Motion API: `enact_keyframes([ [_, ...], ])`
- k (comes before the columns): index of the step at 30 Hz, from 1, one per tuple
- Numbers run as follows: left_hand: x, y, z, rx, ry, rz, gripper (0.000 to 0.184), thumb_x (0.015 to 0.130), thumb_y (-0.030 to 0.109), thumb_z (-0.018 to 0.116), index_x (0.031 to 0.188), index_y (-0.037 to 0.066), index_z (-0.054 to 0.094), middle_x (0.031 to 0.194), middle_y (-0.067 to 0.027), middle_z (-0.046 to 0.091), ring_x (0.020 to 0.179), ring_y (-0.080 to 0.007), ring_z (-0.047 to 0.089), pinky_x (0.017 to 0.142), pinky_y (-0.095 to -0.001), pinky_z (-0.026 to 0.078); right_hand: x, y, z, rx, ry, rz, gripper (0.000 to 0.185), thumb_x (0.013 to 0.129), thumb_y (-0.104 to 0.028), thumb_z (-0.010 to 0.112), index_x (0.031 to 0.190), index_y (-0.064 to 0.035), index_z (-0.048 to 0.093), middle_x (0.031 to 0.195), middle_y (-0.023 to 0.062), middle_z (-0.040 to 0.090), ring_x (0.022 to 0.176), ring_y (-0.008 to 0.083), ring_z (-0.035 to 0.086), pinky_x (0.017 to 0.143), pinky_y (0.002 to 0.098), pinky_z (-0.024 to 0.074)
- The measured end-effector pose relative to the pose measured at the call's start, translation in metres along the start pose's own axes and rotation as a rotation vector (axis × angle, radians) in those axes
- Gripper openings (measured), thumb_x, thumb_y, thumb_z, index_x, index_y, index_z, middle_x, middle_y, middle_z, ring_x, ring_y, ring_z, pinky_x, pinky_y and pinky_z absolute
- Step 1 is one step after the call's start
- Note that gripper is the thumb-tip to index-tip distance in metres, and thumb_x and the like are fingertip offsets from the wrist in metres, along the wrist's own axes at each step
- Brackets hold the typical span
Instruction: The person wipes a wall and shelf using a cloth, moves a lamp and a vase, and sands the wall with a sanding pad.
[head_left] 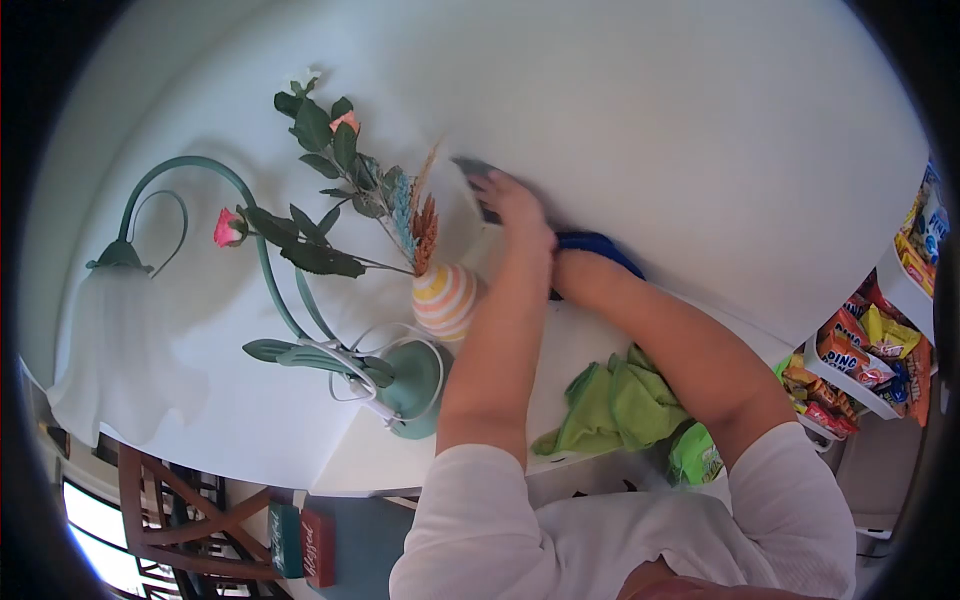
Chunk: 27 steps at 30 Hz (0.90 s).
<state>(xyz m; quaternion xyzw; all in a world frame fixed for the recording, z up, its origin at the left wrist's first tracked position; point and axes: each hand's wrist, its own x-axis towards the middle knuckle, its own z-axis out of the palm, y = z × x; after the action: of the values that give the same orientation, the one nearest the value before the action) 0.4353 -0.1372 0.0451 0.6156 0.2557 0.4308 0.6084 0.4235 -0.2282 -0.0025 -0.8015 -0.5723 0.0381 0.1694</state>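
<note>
My left hand (512, 203) has its fingers over a dark flat panel (474, 180) with a light edge, tilted near the white wall; it appears to grip the panel, and it is slightly blurred. My right hand is mostly hidden behind my left forearm, only the wrist (572, 272) showing, close to a dark blue thing (603, 246) whose kind I cannot make out. Below the arms a crumpled green cloth (615, 405) lies on the white tabletop (545, 385). Left of my left forearm stands a striped vase (447, 300) with artificial flowers (320, 245).
A green lamp base (412, 385) with a coiled white cord stands beside the vase; its curved neck carries a frosted shade (115, 350) on the left. White bins (855, 372) of snack packets are at the right. A wooden chair (190, 510) shows at lower left.
</note>
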Motion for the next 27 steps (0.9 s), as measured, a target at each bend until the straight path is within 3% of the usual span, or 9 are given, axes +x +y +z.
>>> enact_keyframes([
  [4,-0.065,0.043,0.004,-0.012,-0.221,-0.092,0.063,0.093,0.044,0.018,0.14,0.008,-0.004,0.145,-0.02,-0.008,0.133,-0.0391,-0.004,0.108,-0.0464,0.002,0.001,0.002,-0.002,0.058,-0.037,-0.072,0.024,0.082,-0.014,0.044,0.096,-0.0015,0.06,0.089,0.0197,0.062,0.085,0.0322,0.061,0.075,0.0423,0.0468],
  [7,-0.022,0.016,0.014,0.113,-0.04,0.032,0.062,0.093,0.045,0.017,0.14,0.011,-0.006,0.145,-0.0188,-0.009,0.134,-0.039,-0.001,0.108,-0.0477,0.004,-0.002,0.0,-0.007,0.057,-0.067,-0.049,0.024,0.082,-0.013,0.045,0.096,-0.0015,0.06,0.088,0.0196,0.062,0.084,0.0324,0.061,0.074,0.0427,0.0469],
  [10,0.03,-0.003,-0.013,-0.071,-0.005,-0.063,0.061,0.093,0.044,0.017,0.14,0.013,-0.007,0.146,-0.0172,-0.009,0.134,-0.0379,0.004,0.108,-0.0485,0.008,-0.01,-0.005,-0.009,0.067,0.01,0.086,0.023,0.081,-0.014,0.046,0.095,-0.0022,0.06,0.085,0.0198,0.062,0.081,0.0327,0.061,0.072,0.0429,0.0474],
  [13,0.035,-0.015,-0.025,-0.279,-0.099,-0.302,0.06,0.093,0.042,0.017,0.141,0.013,-0.006,0.146,-0.0152,-0.006,0.134,-0.0357,0.006,0.108,-0.0476,0.011,-0.009,-0.004,-0.005,0.077,0.05,0.125,0.022,0.08,-0.016,0.048,0.091,-0.0033,0.062,0.086,0.0203,0.062,0.078,0.0328,0.061,0.069,0.0427,0.048],
  [14,0.021,-0.006,-0.021,-0.264,-0.037,-0.382,0.06,0.094,0.04,0.018,0.14,0.011,-0.006,0.147,-0.0137,-0.005,0.134,-0.0351,0.008,0.108,-0.0472,0.011,-0.009,-0.004,-0.007,0.085,0.019,0.13,0.022,0.08,-0.016,0.048,0.09,-0.0035,0.063,0.087,0.0204,0.062,0.079,0.0327,0.061,0.069,0.0426,0.048],
  [18,-0.021,0.016,-0.006,-0.077,-0.154,-0.209,0.06,0.094,0.037,0.02,0.14,0.008,-0.005,0.147,-0.0155,-0.005,0.135,-0.0321,0.009,0.108,-0.0424,0.01,-0.006,0.0,-0.007,0.054,-0.057,-0.01,0.024,0.081,-0.011,0.043,0.089,-0.0038,0.065,0.09,0.0199,0.063,0.085,0.0323,0.061,0.075,0.0405,0.0478],
  [21,-0.015,0.02,0.005,0.094,0.023,-0.076,0.059,0.094,0.037,0.021,0.141,0.008,-0.001,0.147,-0.0157,-0.004,0.135,-0.0293,0.01,0.108,-0.0418,0.012,-0.011,-0.015,-0.03,0.101,-0.102,0.017,0.024,0.082,-0.013,0.044,0.09,-0.0031,0.064,0.092,0.0198,0.063,0.086,0.0321,0.061,0.077,0.0401,0.0476],
  [24,0.031,-0.011,-0.015,-0.17,0.039,-0.145,0.06,0.094,0.038,0.023,0.141,0.007,0.001,0.147,-0.0145,0.003,0.133,-0.0291,0.017,0.106,-0.0441,0.019,-0.006,-0.002,-0.005,0.155,0.068,0.111,0.023,0.08,-0.013,0.045,0.092,-0.004,0.062,0.093,0.0197,0.062,0.086,0.0335,0.06,0.075,0.0427,0.0468],
  [27,0.081,-0.017,-0.031,-0.518,-0.29,-0.349,0.062,0.093,0.041,0.025,0.141,0.007,0.003,0.146,-0.0139,0.012,0.129,-0.0295,0.025,0.104,-0.045,0.024,-0.005,-0.006,-0.01,0.109,0.053,0.084,0.023,0.079,-0.01,0.045,0.093,-0.0023,0.061,0.092,0.0203,0.062,0.085,0.0341,0.06,0.075,0.0426,0.0469],
])
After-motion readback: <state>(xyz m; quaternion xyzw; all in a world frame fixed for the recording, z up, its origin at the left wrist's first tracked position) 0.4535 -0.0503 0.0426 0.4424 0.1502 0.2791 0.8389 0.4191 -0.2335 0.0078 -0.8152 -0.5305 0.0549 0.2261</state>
